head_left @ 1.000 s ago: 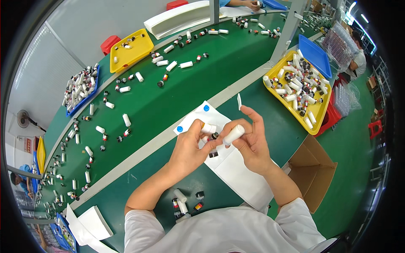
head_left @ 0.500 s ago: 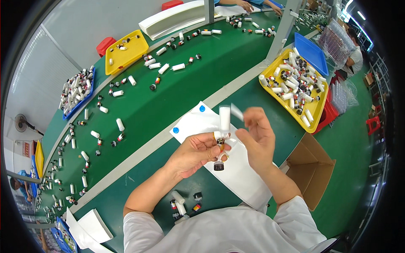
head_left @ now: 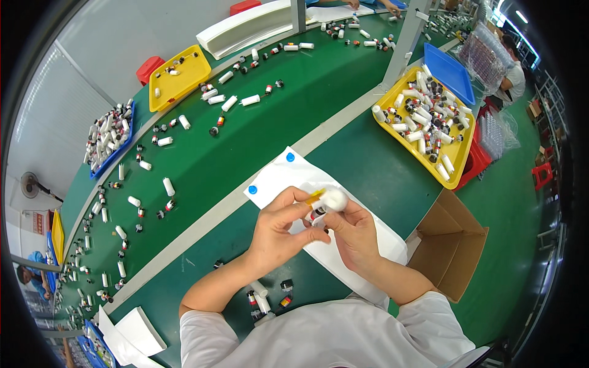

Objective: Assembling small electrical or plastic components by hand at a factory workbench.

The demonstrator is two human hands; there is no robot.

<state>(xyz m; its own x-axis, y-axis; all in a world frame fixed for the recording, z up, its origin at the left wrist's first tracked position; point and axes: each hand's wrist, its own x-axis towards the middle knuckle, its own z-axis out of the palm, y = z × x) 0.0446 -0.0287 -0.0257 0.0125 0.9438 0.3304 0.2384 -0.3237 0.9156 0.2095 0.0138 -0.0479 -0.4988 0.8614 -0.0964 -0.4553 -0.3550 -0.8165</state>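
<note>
Whereas a moment ago our right hand (head_left: pixel 356 236) raised the small white plastic tube (head_left: pixel 334 198) upright, we now pinch it together with our left hand (head_left: pixel 279 230), both closed, above the white paper sheet (head_left: pixel 380 239) on the green tabletop (head_left: pixel 368 159).

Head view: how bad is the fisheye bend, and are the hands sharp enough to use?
Head view: strong fisheye, the green conveyor belt edges curve and the corners go black; lighting is even with soft shadows; the left hand and right hand are fairly sharp, the white tube slightly washed out.

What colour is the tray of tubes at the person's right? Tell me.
Yellow: the tray shows best in the head view.
</note>
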